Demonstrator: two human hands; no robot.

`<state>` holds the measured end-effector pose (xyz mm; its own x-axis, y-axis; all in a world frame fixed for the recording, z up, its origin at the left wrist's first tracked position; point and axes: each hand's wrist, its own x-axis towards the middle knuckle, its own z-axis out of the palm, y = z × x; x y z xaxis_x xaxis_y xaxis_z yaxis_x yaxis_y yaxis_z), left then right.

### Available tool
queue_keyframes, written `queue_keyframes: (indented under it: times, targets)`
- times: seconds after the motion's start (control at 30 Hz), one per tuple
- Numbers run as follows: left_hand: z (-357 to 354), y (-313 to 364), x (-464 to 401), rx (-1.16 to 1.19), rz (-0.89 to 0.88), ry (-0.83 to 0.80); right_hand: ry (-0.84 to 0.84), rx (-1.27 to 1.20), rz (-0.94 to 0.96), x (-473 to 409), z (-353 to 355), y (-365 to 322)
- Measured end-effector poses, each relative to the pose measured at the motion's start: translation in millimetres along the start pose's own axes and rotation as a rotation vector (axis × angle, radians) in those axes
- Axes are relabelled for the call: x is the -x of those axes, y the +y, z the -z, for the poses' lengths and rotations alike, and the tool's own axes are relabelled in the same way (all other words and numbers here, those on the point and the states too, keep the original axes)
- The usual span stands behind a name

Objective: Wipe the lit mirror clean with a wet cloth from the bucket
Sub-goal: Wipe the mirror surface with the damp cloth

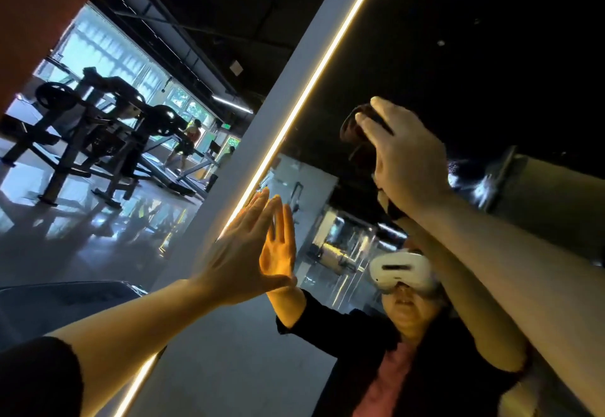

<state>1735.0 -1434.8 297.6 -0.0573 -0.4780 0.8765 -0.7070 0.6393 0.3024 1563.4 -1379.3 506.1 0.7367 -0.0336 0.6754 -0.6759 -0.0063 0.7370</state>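
The lit mirror (458, 40) fills the right half of the view, with a glowing light strip (314, 79) along its left edge. My left hand (242, 253) lies flat, fingers straight, against the glass near the strip. High on the mirror, my right hand (406, 154) presses a dark cloth (355, 141) onto the glass, fingers spread over it. The reflection shows a person with a white headset and both raised arms. No bucket is in view.
A grey frame panel (284, 66) borders the mirror on the left. Beyond it lies a gym floor with a dark weight machine (98, 135) and bright windows (108, 53). An orange pillar (39, 17) stands at the top left.
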Motion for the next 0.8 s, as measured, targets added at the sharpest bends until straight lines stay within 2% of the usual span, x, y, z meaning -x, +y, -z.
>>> queue_keyframes:
  times: [0.1,0.17,0.23,0.33,0.4,0.53,0.57,0.6,0.73,0.8]
  targets:
    - [0.3,29.1,-5.9,0.044,-0.089,-0.024,-0.068,0.048,-0.167,-21.3,0.4,39.0]
    - [-6.8,46.9,-6.8,0.024,-0.08,-0.036,-0.103,-0.012,-0.146,-19.2,-8.0,34.9]
    - [-16.9,55.3,-4.5,-0.004,-0.004,-0.037,-0.174,-0.096,-0.03,-0.5,-15.8,15.1]
    - [-23.0,56.8,-1.1,-0.04,0.074,-0.078,-0.349,-0.171,0.286,50.1,-17.0,-29.6]
    - [-21.4,58.1,-0.9,-0.068,0.083,-0.115,-0.339,-0.157,0.369,56.1,-13.0,-28.4]
    - [-18.9,60.1,-0.5,-0.079,0.09,-0.125,-0.186,-0.055,-0.064,27.8,-8.5,5.9]
    - [-19.2,59.7,0.3,-0.067,0.091,-0.115,-0.174,-0.048,-0.093,31.7,-7.2,1.3]
    - [-20.2,59.6,2.0,-0.043,0.087,-0.103,-0.184,-0.047,-0.053,43.4,-8.3,-8.0]
    - [-20.5,71.9,14.0,0.07,0.1,0.008,-0.343,-0.11,0.342,102.4,1.5,-37.7]
    - [-19.6,82.4,19.8,0.096,0.098,0.077,-0.311,-0.056,0.348,91.7,11.5,-14.6]
